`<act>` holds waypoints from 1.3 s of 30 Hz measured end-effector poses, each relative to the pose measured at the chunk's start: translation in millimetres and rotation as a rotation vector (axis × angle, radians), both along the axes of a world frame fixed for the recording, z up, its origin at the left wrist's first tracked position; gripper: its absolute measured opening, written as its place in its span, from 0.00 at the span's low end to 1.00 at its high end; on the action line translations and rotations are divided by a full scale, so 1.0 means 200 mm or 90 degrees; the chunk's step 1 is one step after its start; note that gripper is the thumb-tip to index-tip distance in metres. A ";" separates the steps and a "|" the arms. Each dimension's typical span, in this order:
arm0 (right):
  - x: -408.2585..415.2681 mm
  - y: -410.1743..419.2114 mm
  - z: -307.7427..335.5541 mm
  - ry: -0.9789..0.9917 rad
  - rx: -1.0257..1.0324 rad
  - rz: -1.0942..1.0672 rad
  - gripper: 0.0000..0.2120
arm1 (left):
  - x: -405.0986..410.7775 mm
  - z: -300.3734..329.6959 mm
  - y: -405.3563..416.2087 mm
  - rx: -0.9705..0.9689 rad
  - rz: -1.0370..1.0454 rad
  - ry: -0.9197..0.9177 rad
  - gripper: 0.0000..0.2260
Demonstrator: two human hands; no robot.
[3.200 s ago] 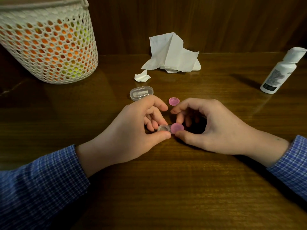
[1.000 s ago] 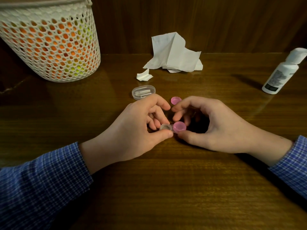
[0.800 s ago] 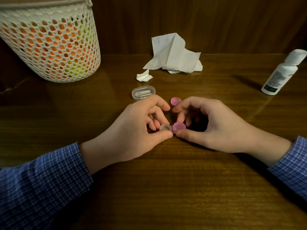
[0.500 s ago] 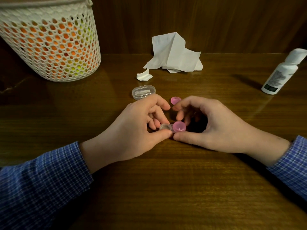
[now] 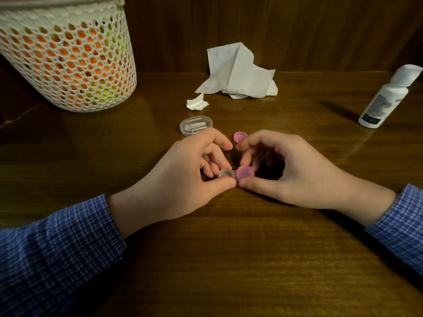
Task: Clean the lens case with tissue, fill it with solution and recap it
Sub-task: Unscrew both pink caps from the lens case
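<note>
Low on the wooden table (image 5: 229, 259), at centre, between both hands: the lens case (image 5: 231, 175), one clear well uncapped on its left side, the other well covered by a pink cap (image 5: 245, 172). Left hand (image 5: 183, 179) curled round the clear end, thumb along the near edge and bent fingers behind, pinching it in place. Right hand (image 5: 297, 172) arched over the capped end, thumb tip against the near side of the pink cap, a fingertip at its far side (the other fingers curled in shadow under the palm, contact not readable). Thumb tips of both hands nearly touching in front of the case. Just beyond the fingertips, loose on the table, a second pink cap (image 5: 240, 136), open side up. Further left and back, a clear oval box (image 5: 196, 126) near the left knuckles. Behind that, a small torn scrap of tissue (image 5: 196, 103), then a larger crumpled tissue (image 5: 238, 74) against the wooden back panel. Far right, well apart from the hands, a white solution bottle (image 5: 386, 97), capped, leaning in the wide-angle view. Far left, a white mesh basket (image 5: 66, 58) with orange and yellow-green showing through its holes. Blue checked sleeves on both forearms.
</note>
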State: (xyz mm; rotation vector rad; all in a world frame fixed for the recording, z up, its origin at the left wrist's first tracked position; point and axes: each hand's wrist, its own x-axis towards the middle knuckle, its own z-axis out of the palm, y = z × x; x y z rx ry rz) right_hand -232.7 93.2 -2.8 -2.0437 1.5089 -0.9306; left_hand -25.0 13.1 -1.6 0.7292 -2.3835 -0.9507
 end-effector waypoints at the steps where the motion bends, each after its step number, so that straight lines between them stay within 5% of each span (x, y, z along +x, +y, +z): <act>1: 0.00 0.00 0.00 -0.003 0.001 0.005 0.23 | 0.00 0.00 0.00 -0.001 0.000 0.000 0.23; 9: -0.03 0.00 0.00 -0.081 -0.006 0.026 0.20 | 0.00 0.01 0.01 -0.008 0.007 -0.008 0.23; 17: -0.11 -0.04 0.01 -0.359 0.022 -0.081 0.14 | 0.00 0.00 0.01 -0.009 0.012 0.004 0.23; 28: -0.13 -0.14 -0.03 -0.054 0.011 -0.257 0.17 | 0.00 -0.01 0.01 0.006 0.010 0.010 0.23; 39: -0.14 -0.21 -0.06 -0.051 0.050 -0.306 0.20 | 0.00 0.00 0.01 -0.008 0.002 0.010 0.22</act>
